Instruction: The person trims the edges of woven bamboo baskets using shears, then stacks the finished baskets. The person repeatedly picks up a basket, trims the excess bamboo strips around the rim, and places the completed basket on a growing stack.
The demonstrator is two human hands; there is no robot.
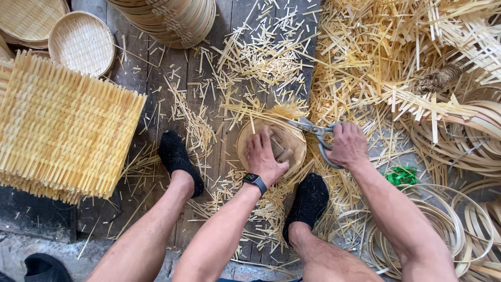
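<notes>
Bamboo is everywhere here. At the far left lies a big square woven mat (62,130) with loose strip ends sticking out all round. Above it sit small round woven trays (81,43), and a tall stack of trays (172,18) stands at the top. The floor (151,68) is made of dark wood boards, and cut bamboo bits (261,57) are scattered over it.

Two feet in black socks rest on the boards. Between them is a small round tray (271,143). The left hand (265,156) presses flat down on the middle of this tray, fingers spread, with a dark watch (254,181) on the wrist. Loose strip ends stick up from the tray's top edge.

The right hand (347,145) has its grip closed around the handles of metal shears (315,131). The blades point left and touch the tray's rim.

Farther right lie curled bamboo hoops (459,230) and a small green scrap (401,176).
</notes>
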